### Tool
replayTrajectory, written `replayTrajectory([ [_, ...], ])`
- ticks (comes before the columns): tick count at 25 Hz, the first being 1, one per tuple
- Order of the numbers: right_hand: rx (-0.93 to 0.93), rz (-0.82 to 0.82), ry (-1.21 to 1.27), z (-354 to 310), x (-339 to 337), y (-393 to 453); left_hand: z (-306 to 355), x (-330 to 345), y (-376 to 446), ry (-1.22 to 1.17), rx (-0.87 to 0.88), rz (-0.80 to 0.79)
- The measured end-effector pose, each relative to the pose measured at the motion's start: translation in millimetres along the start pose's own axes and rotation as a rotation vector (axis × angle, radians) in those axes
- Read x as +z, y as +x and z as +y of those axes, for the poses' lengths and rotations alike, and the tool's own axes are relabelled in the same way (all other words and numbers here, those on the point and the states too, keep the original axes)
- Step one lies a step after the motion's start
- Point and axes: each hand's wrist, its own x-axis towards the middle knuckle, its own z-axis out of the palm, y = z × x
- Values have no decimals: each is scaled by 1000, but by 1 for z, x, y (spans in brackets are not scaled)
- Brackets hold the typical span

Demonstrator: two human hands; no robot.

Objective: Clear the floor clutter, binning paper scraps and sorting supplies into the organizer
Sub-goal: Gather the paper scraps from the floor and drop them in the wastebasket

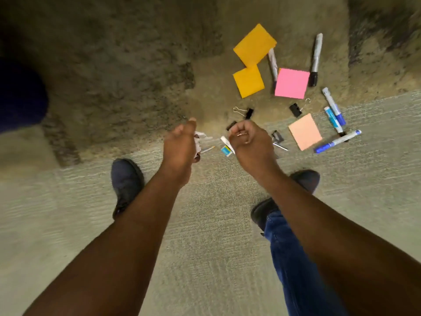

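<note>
left hand (182, 142) clutching paper scraps (198, 142), right hand (247, 139) fisted, markers (333, 106) on carpet (205, 213)

Bare grey carpet floor (68, 201) lies open to the left and nearest the person. Ahead and right, passage is crowded: two orange paper squares (254, 45), a pink square note (292, 83), a peach sticky pad (304, 132), black binder clips (295, 109) and blue-capped markers (333, 106) lie close together.

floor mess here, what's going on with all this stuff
A person stands over scattered office supplies on the carpet. The left hand is closed on crumpled white paper scraps; the right hand is fisted around a binder clip. Still on the floor: sticky note pads, markers and more binder clips. No bin or organizer in view.
</note>
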Motion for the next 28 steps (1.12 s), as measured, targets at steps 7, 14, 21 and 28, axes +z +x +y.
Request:
replayTrajectory([
  [7,-200,-190,213,-193,181,-41,83,-203,-24,-268,198,246],
  [14,-719,-190,95,-348,311,-69,158,-379,-15,-289,461,691],
  [21,-927,-358,-579,-381,407,-38,157,-444,61,124,414,739],
  [28,-978,-363,-531,-341,378,-41,113,-423,42,336,634,568],
])
